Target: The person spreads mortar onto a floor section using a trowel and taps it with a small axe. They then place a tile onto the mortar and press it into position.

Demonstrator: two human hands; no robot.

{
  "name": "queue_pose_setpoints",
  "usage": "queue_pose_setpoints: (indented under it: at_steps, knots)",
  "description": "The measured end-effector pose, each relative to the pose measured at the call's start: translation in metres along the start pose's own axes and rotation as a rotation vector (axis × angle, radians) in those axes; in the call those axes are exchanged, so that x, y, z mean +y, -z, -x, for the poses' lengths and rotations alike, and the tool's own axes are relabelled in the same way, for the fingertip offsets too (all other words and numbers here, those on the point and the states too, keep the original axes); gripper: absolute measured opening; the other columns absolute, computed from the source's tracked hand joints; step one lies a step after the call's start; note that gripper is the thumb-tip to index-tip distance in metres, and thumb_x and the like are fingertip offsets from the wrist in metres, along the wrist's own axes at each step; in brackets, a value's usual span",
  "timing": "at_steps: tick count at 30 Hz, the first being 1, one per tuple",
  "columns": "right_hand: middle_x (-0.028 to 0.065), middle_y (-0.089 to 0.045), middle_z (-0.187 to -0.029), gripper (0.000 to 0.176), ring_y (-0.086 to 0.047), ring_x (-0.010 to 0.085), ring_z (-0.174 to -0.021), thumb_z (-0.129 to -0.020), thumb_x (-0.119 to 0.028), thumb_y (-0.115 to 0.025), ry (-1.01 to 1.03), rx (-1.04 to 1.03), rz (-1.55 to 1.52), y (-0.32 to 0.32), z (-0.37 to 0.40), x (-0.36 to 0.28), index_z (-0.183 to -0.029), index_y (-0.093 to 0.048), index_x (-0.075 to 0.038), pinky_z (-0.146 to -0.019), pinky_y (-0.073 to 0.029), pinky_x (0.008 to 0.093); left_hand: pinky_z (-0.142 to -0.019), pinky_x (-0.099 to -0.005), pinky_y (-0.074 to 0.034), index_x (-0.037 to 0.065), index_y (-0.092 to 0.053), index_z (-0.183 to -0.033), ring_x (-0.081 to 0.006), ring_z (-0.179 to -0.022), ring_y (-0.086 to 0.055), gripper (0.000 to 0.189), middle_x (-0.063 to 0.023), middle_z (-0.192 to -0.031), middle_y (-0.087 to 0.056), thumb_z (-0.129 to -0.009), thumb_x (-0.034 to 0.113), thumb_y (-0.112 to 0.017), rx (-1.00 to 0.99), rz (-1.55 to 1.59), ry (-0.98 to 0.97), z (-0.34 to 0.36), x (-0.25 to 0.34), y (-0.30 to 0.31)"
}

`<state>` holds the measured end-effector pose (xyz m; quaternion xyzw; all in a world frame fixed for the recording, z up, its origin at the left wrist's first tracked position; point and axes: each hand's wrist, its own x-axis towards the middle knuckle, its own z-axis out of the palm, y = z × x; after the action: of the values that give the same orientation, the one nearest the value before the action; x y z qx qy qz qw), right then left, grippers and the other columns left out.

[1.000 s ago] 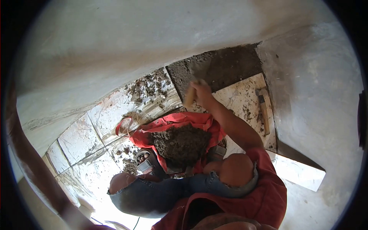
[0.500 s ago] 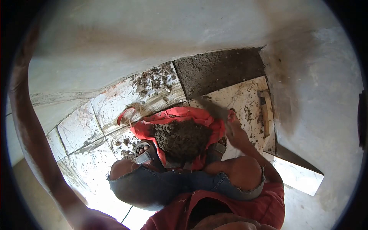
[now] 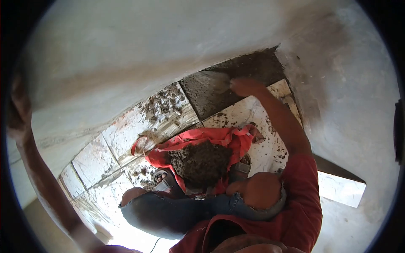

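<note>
My right hand (image 3: 244,86) reaches over the dark mortar bed (image 3: 257,69) in the far corner, its fingers closed on the handle of a trowel. The trowel's blade (image 3: 213,82) is blurred and lies over the left part of the mortar. Raised at the far left edge, my left hand (image 3: 19,105) is against or close to the wall; its fingers are dim and hard to make out. A red bag (image 3: 242,143), spread open between my feet, holds a heap of dark mortar (image 3: 200,162).
Marbled tiles (image 3: 95,158) with mortar crumbs cover the floor. A hammer (image 3: 292,105) lies near the right wall, partly behind my forearm. A loose white tile (image 3: 341,189) is at the right. Walls (image 3: 139,46) rise ahead and at the right.
My right hand has moved with the trowel from the bag's right edge forward to the mortar bed. My left hand sits lower in view.
</note>
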<state>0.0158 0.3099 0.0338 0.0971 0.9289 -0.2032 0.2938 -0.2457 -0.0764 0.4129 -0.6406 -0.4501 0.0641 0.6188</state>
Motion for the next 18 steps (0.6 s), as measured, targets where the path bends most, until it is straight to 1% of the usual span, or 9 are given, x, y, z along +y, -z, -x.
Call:
queue_pose_setpoints:
  at_steps: [4,6,7,9,12,13,15,16,18]
  knots:
    - [0.0212,-0.056,-0.105,0.035,-0.053,0.0362,-0.101,-0.087,-0.028,-0.04,-0.078,0.073,0.051,0.026,0.024,0.086,-0.102,-0.057,-0.001,-0.085,-0.042,0.0442,-0.087,-0.0456,-0.04,0.01,-0.055,-0.095,-0.0274,-0.104,-0.052,0.037,-0.0168,-0.102,-0.056,-0.093,0.039,-0.032,-0.149,0.014,0.125,0.019,-0.004,0.014]
    - [0.0209,-0.056,-0.107,0.037,-0.052,0.0365,-0.102,-0.087,-0.028,-0.038,-0.045,0.045,0.196,0.044,0.043,0.117,-0.104,-0.056,0.0,-0.087,-0.042,0.0445,-0.086,-0.0451,-0.04,0.009,-0.055,-0.094,-0.0271,-0.103,-0.052,0.037,-0.0165,-0.101,-0.056,-0.093,0.039,-0.032,-0.196,0.014,0.172,0.025,-0.006,0.019]
    - [0.0209,-0.056,-0.107,0.037,-0.052,0.0365,-0.102,-0.087,-0.028,-0.038,-0.05,0.051,0.192,0.046,0.049,0.131,-0.104,-0.056,0.0,-0.087,-0.042,0.0445,-0.086,-0.0449,-0.04,0.009,-0.055,-0.094,-0.027,-0.102,-0.053,0.037,-0.0164,-0.101,-0.056,-0.093,0.038,-0.033,-0.21,0.008,0.187,0.027,-0.007,0.021]
    - [0.0208,-0.055,-0.11,0.037,-0.051,0.0372,-0.104,-0.088,-0.027,-0.038,-0.4,0.113,0.104,0.051,0.058,0.159,-0.106,-0.055,0.0,-0.089,-0.041,0.0444,-0.085,-0.0444,-0.04,0.009,-0.055,-0.094,-0.0268,-0.101,-0.053,0.037,-0.0161,-0.1,-0.056,-0.092,0.038,-0.033,-0.241,0.007,0.22,0.031,-0.008,0.026]
    - [0.0208,-0.054,-0.112,0.038,-0.051,0.0372,-0.104,-0.087,-0.028,-0.04,-0.349,0.093,0.227,0.017,0.046,0.23,-0.108,-0.054,0.0,-0.09,-0.04,0.0439,-0.083,-0.0438,-0.041,0.009,-0.056,-0.094,-0.0264,-0.1,-0.053,0.036,-0.0157,-0.099,-0.056,-0.092,0.038,-0.034,-0.263,0.001,0.249,0.036,-0.007,0.026]
    - [0.0208,-0.054,-0.112,0.038,-0.051,0.0372,-0.104,-0.087,-0.028,-0.04,-0.359,0.1,0.224,0.018,0.055,0.218,-0.108,-0.054,0.0,-0.09,-0.04,0.0439,-0.083,-0.0435,-0.041,0.009,-0.056,-0.094,-0.0263,-0.099,-0.053,0.036,-0.0155,-0.099,-0.057,-0.092,0.038,-0.034,-0.267,-0.004,0.258,0.037,-0.008,0.028]
    - [0.0202,-0.057,-0.106,0.034,-0.055,0.0365,-0.099,-0.084,-0.025,-0.046,-0.658,0.328,-0.284,0.01,0.067,0.19,-0.102,-0.057,0.002,-0.088,-0.042,0.0448,-0.082,-0.0431,-0.041,0.009,-0.056,-0.094,-0.0261,-0.098,-0.053,0.036,-0.0153,-0.098,-0.057,-0.092,0.038,-0.035,-0.279,-0.003,0.274,0.039,-0.009,0.029]
    - [0.0202,-0.057,-0.106,0.034,-0.055,0.0365,-0.099,-0.084,-0.025,-0.046,-0.656,0.328,-0.287,0.001,0.064,0.201,-0.102,-0.057,0.002,-0.088,-0.042,0.0448,-0.082,-0.0429,-0.041,0.009,-0.056,-0.094,-0.026,-0.098,-0.053,0.036,-0.0151,-0.098,-0.057,-0.092,0.038,-0.035,-0.285,-0.004,0.28,0.04,-0.009,0.03]
    - [0.0201,-0.06,-0.098,0.028,-0.058,0.0345,-0.091,-0.08,-0.022,-0.051,-0.606,0.393,-0.341,-0.027,0.051,0.228,-0.094,-0.059,0.001,-0.08,-0.047,0.0446,-0.081,-0.0424,-0.041,0.009,-0.056,-0.093,-0.0257,-0.097,-0.054,0.035,-0.0148,-0.097,-0.057,-0.092,0.038,-0.036,-0.298,-0.004,0.288,0.041,-0.011,0.031]
